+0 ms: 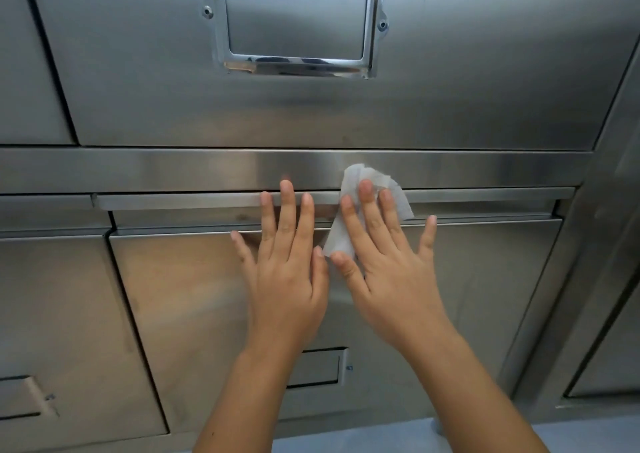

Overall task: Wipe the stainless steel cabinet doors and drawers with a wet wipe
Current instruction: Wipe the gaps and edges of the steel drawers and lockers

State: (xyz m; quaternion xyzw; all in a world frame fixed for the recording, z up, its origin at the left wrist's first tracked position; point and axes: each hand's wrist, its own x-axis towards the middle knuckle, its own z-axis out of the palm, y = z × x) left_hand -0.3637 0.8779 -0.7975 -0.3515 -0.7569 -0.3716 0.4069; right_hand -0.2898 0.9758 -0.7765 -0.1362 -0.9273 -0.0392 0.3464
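A white wet wipe [394,189] lies crumpled against the top edge of the lower middle steel cabinet door [485,279]. My right hand [388,265] presses it flat with straight, spread fingers, fingertips reaching the horizontal steel rail [173,168] above the door. My left hand [284,262] rests flat on the same door just to the left, fingers straight, fingertips on the door's upper lip. Part of the wipe is hidden under my right palm.
An upper drawer front [485,72] with a shiny recessed chrome handle [294,23] sits above the rail. A recessed handle [318,369] shows on the lower door below my wrists. Another door [52,314] is at the left, a steel post [561,297] at the right, blue floor [346,442] below.
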